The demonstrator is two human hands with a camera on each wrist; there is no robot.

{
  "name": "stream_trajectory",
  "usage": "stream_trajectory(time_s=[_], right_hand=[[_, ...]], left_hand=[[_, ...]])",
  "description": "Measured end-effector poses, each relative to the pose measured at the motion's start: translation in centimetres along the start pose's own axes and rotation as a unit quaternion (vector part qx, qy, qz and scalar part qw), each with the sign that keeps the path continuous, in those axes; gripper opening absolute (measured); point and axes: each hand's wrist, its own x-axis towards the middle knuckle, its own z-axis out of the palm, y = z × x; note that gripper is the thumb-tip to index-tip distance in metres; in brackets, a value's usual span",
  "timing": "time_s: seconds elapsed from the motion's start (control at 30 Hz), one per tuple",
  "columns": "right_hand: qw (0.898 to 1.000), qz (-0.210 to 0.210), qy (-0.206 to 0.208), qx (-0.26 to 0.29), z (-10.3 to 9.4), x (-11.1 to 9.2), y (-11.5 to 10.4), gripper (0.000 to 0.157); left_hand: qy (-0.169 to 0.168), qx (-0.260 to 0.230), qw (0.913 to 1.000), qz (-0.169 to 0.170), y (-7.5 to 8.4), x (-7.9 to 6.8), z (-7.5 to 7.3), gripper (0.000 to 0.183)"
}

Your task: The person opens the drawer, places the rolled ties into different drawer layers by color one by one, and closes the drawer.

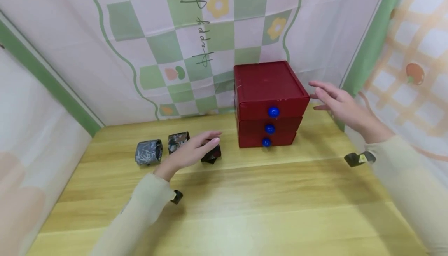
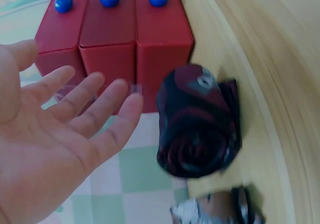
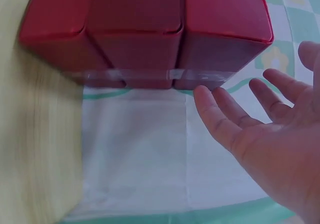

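Note:
A red chest of three drawers (image 1: 271, 83) with round blue knobs stands at the back of the table, its drawers closed. My left hand (image 1: 190, 151), fingers loosely extended, hovers over a dark, maroon-patterned cloth roll (image 2: 197, 124) and partly hides it in the head view. That roll shows a spiral end in the left wrist view. Left of it lie a brown and black patterned roll (image 1: 177, 140) and a grey patterned roll (image 1: 148, 152). My right hand (image 1: 337, 102) is in the air beside the chest's right side, fingers spread. Both hands hold nothing.
The wooden table (image 1: 231, 205) runs back to a checked curtain (image 1: 196, 65) right behind the chest. More printed curtain (image 1: 413, 54) hangs along the right side, and a pale one (image 1: 35, 131) closes off the left.

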Motion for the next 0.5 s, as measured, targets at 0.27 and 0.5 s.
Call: stream_trajectory(time_s=[0.27,0.5], right_hand=[[0.999,-0.024,-0.004,0.043,0.7,1.6,-0.4,0.051],[0.997,-0.041,-0.033,0.053,0.2,2.6,-0.4,0.050]], left_hand=[[-0.074,-0.115,0.9894,-0.049,0.8,3.6,1.8,0.061],[-0.093,-0.168,0.9808,-0.036,2.2,5.7,3.9,0.059]])
